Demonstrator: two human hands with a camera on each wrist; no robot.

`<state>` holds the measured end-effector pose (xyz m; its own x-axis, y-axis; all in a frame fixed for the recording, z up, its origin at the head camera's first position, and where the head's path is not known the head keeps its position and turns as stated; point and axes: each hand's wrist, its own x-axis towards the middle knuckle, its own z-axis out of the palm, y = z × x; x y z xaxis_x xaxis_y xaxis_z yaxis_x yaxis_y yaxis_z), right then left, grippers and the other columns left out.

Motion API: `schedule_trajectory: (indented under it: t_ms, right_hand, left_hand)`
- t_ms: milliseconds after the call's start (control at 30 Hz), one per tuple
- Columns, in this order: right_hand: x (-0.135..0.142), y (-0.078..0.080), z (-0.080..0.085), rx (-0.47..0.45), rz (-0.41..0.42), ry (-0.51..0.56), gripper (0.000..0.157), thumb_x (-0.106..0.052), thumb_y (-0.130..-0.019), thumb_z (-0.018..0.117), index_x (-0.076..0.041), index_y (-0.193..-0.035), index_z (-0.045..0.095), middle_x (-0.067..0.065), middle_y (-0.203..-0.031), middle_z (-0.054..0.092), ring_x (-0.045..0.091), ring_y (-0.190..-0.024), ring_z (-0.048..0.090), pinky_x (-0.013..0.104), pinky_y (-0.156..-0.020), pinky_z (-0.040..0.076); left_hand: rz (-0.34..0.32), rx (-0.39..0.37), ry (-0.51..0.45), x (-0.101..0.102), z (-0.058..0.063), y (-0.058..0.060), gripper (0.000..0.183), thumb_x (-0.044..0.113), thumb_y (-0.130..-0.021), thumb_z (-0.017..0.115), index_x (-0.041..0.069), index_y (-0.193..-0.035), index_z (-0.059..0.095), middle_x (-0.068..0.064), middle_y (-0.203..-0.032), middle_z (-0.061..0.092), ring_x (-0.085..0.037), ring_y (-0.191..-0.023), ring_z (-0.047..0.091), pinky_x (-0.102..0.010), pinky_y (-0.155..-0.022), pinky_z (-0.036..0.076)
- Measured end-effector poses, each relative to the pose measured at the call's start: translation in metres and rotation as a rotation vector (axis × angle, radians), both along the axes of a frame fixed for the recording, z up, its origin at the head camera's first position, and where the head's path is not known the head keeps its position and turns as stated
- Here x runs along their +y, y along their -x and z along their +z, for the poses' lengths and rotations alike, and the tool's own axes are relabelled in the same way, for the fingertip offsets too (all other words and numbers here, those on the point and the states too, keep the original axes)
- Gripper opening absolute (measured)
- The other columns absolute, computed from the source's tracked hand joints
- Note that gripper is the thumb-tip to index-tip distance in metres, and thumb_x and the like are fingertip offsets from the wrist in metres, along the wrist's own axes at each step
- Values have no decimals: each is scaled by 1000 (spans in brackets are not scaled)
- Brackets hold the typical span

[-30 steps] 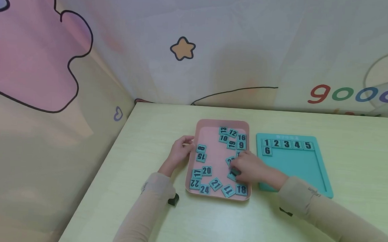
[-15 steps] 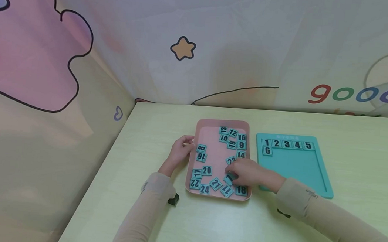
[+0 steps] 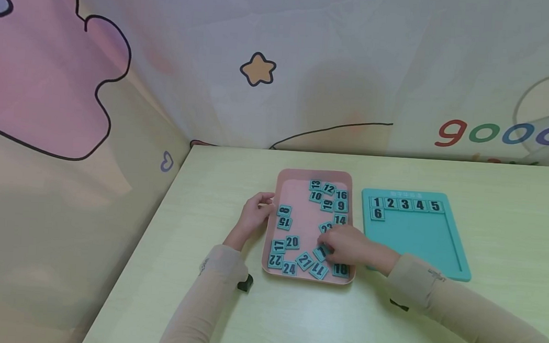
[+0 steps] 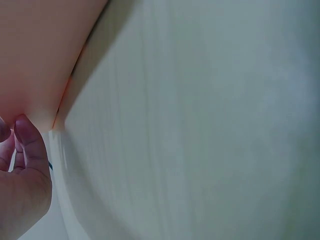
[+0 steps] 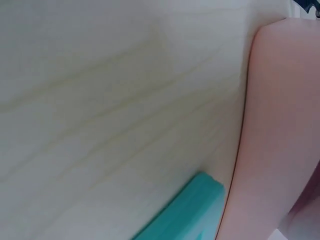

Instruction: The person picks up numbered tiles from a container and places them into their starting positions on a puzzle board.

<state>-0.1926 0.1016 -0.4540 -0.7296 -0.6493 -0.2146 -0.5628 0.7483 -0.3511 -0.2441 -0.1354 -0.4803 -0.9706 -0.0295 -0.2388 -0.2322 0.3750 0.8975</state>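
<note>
A pink tray (image 3: 302,220) holds several teal number tiles in loose disorder. My right hand (image 3: 347,244) reaches over the tray's right side, thumb and index finger bent onto the number 7 tile (image 3: 320,253), which lies tilted and partly covered. The 23 tile (image 3: 325,227) and the 11 tile (image 3: 318,270) are close by. My left hand (image 3: 254,212) rests its fingertips against the tray's left rim; in the left wrist view the left hand (image 4: 27,175) touches the outer wall. Right of the tray, a teal board (image 3: 414,238) bears tiles 1 to 6 in order.
Both tray and board lie on a pale wooden table (image 3: 289,319). A printed cloth wall (image 3: 347,55) rises behind the table and along its left. In the right wrist view the board's corner (image 5: 200,195) sits near the tray's wall (image 5: 275,115).
My right hand has shifted slightly left and toward the front, dragging the number 7 tile along. The 11 tile has moved a little left. My left hand stays at the rim.
</note>
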Motion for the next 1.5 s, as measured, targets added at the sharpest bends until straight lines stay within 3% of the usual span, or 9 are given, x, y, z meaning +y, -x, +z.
schedule_trajectory:
  t_ms: [367, 567, 767, 967, 1233, 1500]
  right_hand:
    - [0, -1, -5, 93, -17, 12, 24, -18, -69, 69, -13, -93, 67, -8, -65, 48, 11, -70, 42, 24, -62, 35]
    - [4, 2, 0, 180, -18, 96, 20, -18, -67, 67, -14, -87, 67, -9, -59, 44, 9, -66, 39, 22, -61, 32]
    - [9, 7, 13, 259, -29, 157, 24, -19, -69, 66, -10, -92, 69, -7, -70, 58, 10, -69, 43, 24, -64, 37]
    - [23, 13, 26, 218, -90, 189, 31, -12, -68, 67, -6, -99, 66, 6, -97, 65, 18, -87, 54, 33, -74, 47]
    - [47, 20, 41, 151, -204, 191, 38, -22, -71, 69, -5, -105, 63, 6, -99, 63, 21, -90, 53, 37, -76, 46]
    - [80, 29, 47, 147, -294, 189, 38, -18, -76, 64, -4, -111, 59, 14, -108, 60, 27, -100, 50, 45, -81, 46]
  left_hand:
    - [5, 3, 8, 0, -1, 1, 33, 16, -87, 51, 13, -119, 51, -6, -107, 51, -16, -81, 53, -26, -75, 49]
    - [0, -1, 3, 0, -1, 0, 33, 16, -87, 51, 14, -120, 51, -5, -107, 50, -17, -82, 53, -26, -77, 49]
    - [0, -2, 4, 0, -1, 0, 34, 17, -87, 51, 14, -121, 51, -5, -107, 50, -17, -82, 53, -26, -77, 48]
    - [-6, 8, -1, -1, -2, 0, 33, 16, -87, 51, 14, -121, 51, -5, -106, 50, -16, -80, 53, -25, -75, 48]
    - [-4, 8, 1, -1, -4, 1, 33, 16, -87, 51, 14, -120, 51, -5, -106, 51, -16, -80, 53, -26, -75, 49]
    - [-1, 11, -2, -1, -4, 2, 32, 16, -87, 52, 14, -119, 52, -5, -105, 51, -16, -79, 53, -25, -73, 48]
